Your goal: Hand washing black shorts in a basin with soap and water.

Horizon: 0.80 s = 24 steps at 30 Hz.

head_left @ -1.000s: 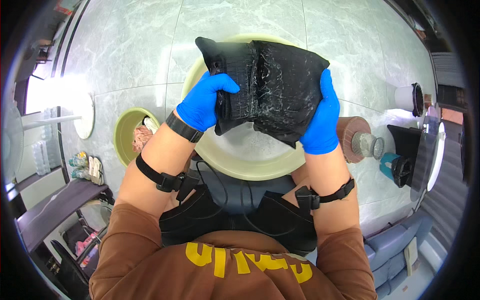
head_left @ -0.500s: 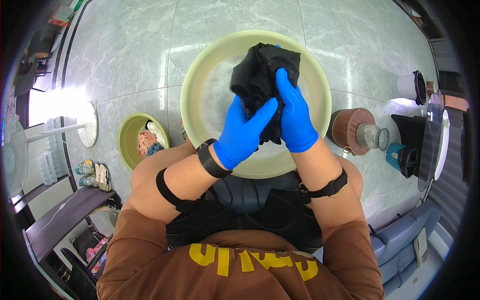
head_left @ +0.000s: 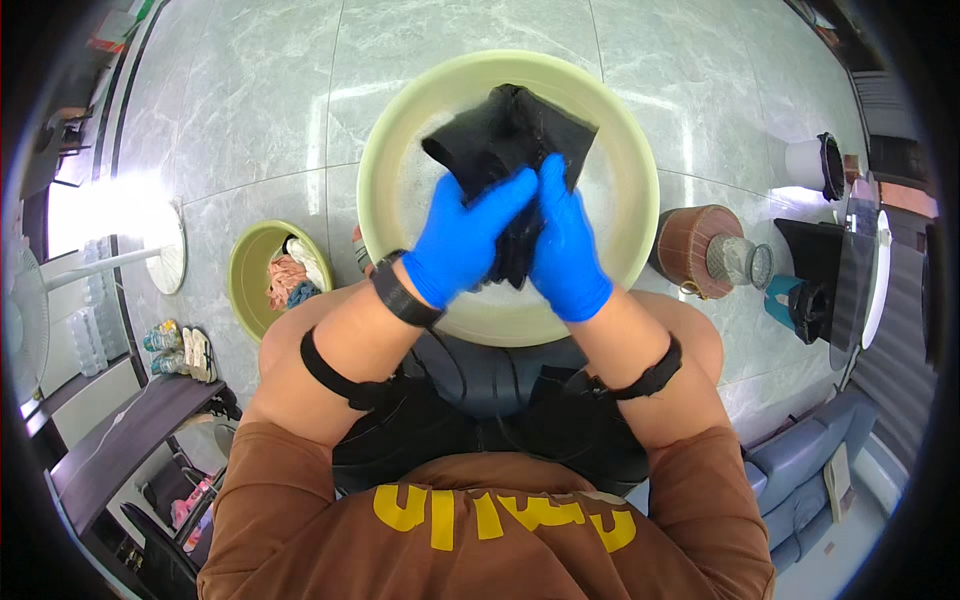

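A dark, wet-looking black garment (head_left: 505, 130) hangs bunched over a large pale-green basin (head_left: 372, 160) that has whitish suds in it. My left hand (head_left: 465, 235), in a blue glove, grips the garment from the left with its thumb on top. My right hand (head_left: 570, 245), gloved the same way, closes on it from the right, close beside the left thumb. The cloth spreads out beyond my fingers, and a lower end dangles between my palms. Which kind of garment it is cannot be made out.
Left of the basin, a smaller green tub (head_left: 245, 290) holds pink, white and blue clothes (head_left: 288, 275). A brown round stool-like thing (head_left: 690, 245) with a glass vase (head_left: 745, 262) stands at right. Farther out are a fan base (head_left: 168, 250), a dark desk (head_left: 130, 440) and a white bin (head_left: 803, 168).
Both hands have shifted slightly left with the black garment. Its upper part has spread wider to the left, and my hands sit closer together.
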{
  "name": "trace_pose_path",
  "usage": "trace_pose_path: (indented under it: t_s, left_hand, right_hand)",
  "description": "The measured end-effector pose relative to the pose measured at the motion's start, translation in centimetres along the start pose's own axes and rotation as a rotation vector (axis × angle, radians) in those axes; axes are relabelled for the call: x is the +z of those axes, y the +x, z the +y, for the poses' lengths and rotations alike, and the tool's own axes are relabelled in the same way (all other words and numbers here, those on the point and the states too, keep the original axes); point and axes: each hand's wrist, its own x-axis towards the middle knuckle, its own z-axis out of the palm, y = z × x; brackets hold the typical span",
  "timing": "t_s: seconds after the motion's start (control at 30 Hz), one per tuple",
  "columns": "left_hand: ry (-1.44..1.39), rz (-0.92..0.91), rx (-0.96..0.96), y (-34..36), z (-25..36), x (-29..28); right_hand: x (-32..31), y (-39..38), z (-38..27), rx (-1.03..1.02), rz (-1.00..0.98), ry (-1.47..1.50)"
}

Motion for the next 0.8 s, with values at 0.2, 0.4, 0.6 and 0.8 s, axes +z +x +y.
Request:
trace_pose_path:
  t_s: [0.2, 0.4, 0.6, 0.8]
  left_hand:
    - [-0.035, 0.043, 0.022, -0.1, -2.0, -0.1]
    - [-0.160, -0.039, -0.141, 1.8, -1.2, -1.8]
    - [0.217, 0.055, 0.067, -1.8, -4.5, 0.9]
    - [-0.441, -0.066, -0.270, 2.2, 0.2, -2.6]
  right_hand:
    - [-0.6, 1.3, 0.4, -0.054, -0.012, 0.178]
    - [0.5, -0.3, 0.9, -0.068, 0.006, 0.177]
    - [-2.8, 2.8, -1.6, 0.327, 0.036, 0.446]
    - [0.7, -1.6, 2.6, -0.060, 0.010, -0.123]
